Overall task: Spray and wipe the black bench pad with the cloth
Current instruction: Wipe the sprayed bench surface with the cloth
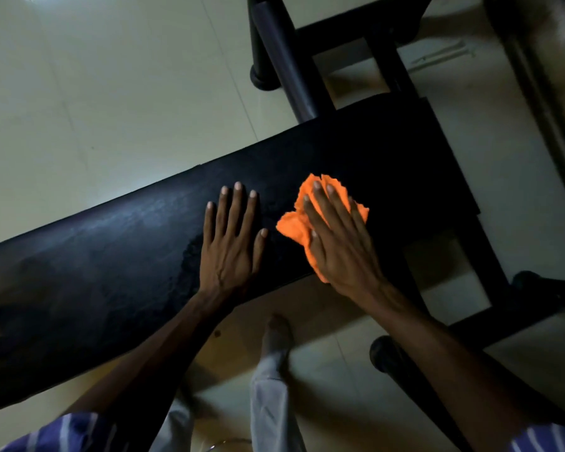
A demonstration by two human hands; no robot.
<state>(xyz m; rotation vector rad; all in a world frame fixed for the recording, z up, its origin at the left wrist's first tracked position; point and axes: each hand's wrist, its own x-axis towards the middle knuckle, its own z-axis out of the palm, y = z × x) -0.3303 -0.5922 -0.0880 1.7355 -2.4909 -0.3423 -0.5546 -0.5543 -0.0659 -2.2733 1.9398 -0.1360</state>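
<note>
Two bare hands are being seen in the head view, both lying on the black bench pad (307,164), which is stretching from the lower left of the frame up to the centre right. The left hand (230,243) is being laid flat on the pad near the middle of the frame, with its fingers (237,203) straight and spread, holding nothing. Just to the right of it, the right hand (338,243) is being pressed down on the orange cloth (296,226); its fingers are stretched out over the cloth and are not curled around it. The cloth is being kept crumpled between this palm and the pad, near the pad's lower edge, and it is showing at the left of the hand and past the fingertips. The two hands are near each other but are not touching.

A pale, streaky sheen is being seen on the pad at the left of the left hand. The black metal frame (291,70) of the bench is showing at the upper centre and at the right of the frame, standing on the light tiled floor (95,93). A grey trouser leg (269,396) is being seen at the lower centre, and striped sleeves (69,432) are showing in both lower corners.
</note>
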